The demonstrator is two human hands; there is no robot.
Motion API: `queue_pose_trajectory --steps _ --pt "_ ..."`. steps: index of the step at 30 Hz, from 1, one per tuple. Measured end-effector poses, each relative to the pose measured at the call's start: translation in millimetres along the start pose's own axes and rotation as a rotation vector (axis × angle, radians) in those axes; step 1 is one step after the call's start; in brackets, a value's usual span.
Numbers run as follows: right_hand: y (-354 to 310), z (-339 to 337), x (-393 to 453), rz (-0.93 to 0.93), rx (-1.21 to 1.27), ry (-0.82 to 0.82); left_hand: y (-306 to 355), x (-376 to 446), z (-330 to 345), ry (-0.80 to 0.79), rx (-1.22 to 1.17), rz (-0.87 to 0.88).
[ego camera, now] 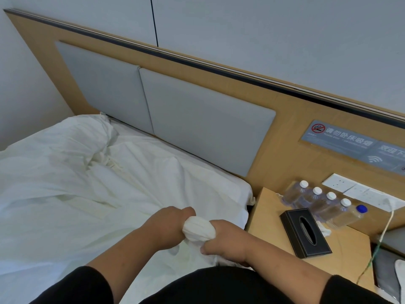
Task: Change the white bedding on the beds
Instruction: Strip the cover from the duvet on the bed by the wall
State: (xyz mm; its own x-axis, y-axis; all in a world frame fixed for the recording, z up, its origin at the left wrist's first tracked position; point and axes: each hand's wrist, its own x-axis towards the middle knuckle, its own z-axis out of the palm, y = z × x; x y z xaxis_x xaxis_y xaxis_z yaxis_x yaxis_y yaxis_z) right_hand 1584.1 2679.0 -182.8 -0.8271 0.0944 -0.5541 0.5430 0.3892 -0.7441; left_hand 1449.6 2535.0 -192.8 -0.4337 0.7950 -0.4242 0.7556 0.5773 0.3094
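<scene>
A crumpled white sheet (72,185) covers the bed and lies in loose folds, bunched higher near the far left corner. At the bed's near right corner both my hands hold a gathered, twisted wad of this sheet (198,229). My left hand (169,226) grips the wad from the left with fingers curled round it. From the right, my right hand (225,241) grips the same wad, thumb underneath. Both forearms reach in from the bottom, in black sleeves.
A wooden headboard with grey padded panels (203,119) stands behind the bed. To the right is a wooden nightstand (269,218) bearing a black tissue box (305,232) and several water bottles (324,204). Wall sockets (341,183) and a white cable (388,218) sit further right.
</scene>
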Motion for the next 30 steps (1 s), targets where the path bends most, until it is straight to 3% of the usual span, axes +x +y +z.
queue_pose_trajectory --steps 3,8,12,16,18,22,24,27,30 --pt "-4 0 0 0.014 -0.120 -0.008 -4 1 -1 -0.071 -0.022 -0.015" --pt "-11 9 4 0.107 -0.740 -0.046 -3 2 -3 -0.467 -0.170 -0.086" --pt "-4 14 11 0.088 -0.747 0.031 3 6 -1 -0.507 0.011 -0.091" --pt "5 7 9 0.024 -0.369 -0.079 6 9 10 -0.316 0.192 -0.089" --pt "5 3 4 0.025 -0.162 -0.115 0 7 19 -0.141 0.149 -0.066" --pt "7 4 5 0.014 0.120 -0.074 -17 2 44 0.365 -0.033 0.086" --pt "7 7 7 0.017 0.168 -0.073 -18 5 48 0.475 -0.096 0.111" --pt "2 5 6 0.028 0.094 -0.080 -13 4 36 0.282 -0.114 -0.002" --pt "-6 6 9 0.096 -0.335 -0.066 -15 4 25 -0.071 -0.063 -0.051"
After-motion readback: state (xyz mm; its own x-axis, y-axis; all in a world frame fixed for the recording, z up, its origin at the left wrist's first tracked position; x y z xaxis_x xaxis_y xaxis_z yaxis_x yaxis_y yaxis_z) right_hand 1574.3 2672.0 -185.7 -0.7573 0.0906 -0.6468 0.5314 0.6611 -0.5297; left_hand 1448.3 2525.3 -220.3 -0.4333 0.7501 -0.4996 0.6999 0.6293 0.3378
